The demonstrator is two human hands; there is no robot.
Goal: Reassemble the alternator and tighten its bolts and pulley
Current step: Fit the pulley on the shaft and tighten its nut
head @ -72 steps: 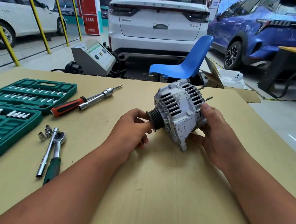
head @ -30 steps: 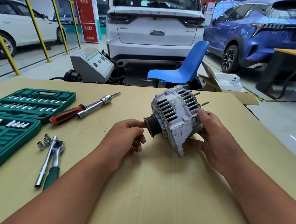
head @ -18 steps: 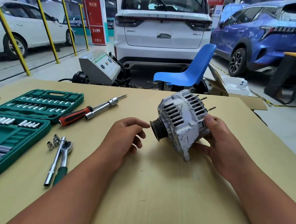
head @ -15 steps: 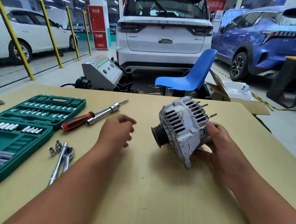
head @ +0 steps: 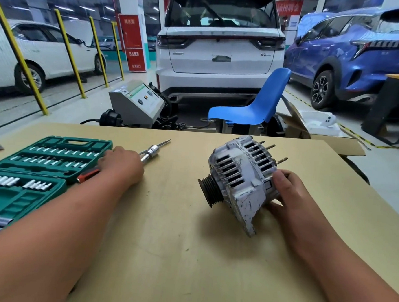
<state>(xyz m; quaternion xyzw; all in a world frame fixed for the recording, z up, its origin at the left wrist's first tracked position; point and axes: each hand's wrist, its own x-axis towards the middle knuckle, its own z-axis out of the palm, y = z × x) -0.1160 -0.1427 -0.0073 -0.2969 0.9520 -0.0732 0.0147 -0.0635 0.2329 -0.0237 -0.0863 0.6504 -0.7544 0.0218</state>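
Alternator (head: 239, 176) sits tilted on the table (head: 187, 255), pulley (head: 211, 191) facing left, right grip (head: 291, 198) curled round its rear end. Left grip (head: 120, 167) lies over the red-handled driver (head: 150, 152) beside the green socket case (head: 42, 141); closed or not, cannot tell. Writing on the red sign (head: 134, 41) behind is too blurred to read.

You had one worktop (head: 187, 255) in front of you and one alternator (head: 239, 176), which showed one pulley (head: 211, 191) and three studs (head: 282, 160). You had two hands in view, one left hand (head: 120, 167) and one right hand (head: 289, 198). There was one open green socket case (head: 51, 155) and one long driver (head: 151, 152). Behind stood two white cars (head: 218, 58), one blue car (head: 363, 55), four yellow posts (head: 70, 54), one blue chair (head: 255, 107) and one grey machine (head: 136, 105).
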